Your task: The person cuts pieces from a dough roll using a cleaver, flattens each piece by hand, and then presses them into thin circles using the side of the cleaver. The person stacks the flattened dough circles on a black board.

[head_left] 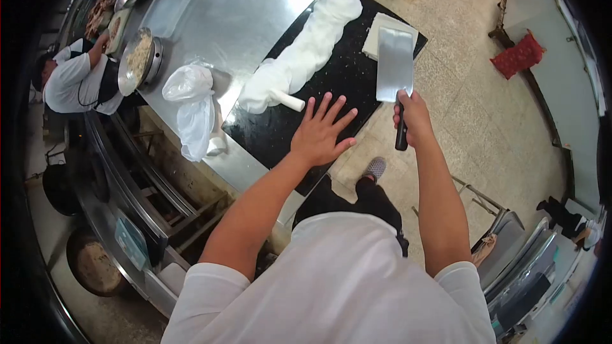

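Observation:
My right hand [414, 118] grips the black handle of a cleaver [395, 67], its broad steel blade pointing away from me. The blade overlaps a folded white cloth [376, 38] at the right edge of a black board [347, 83]. Fingers spread, my left hand [324, 132] is over the near part of the board, holding nothing. Just beyond its fingertips lies a short white stick-like piece [288, 100]. It juts from a long row of overlapping round white sheets [306, 51] that runs diagonally along the board.
Left of the board, a clear plastic bag [193, 111] with white contents sits on the steel table [242, 6]. Farther left are a bowl of pale food [137, 60] and a clear tray [175, 6]. Another person [80, 79] works there. A red sack [519, 55] lies at right.

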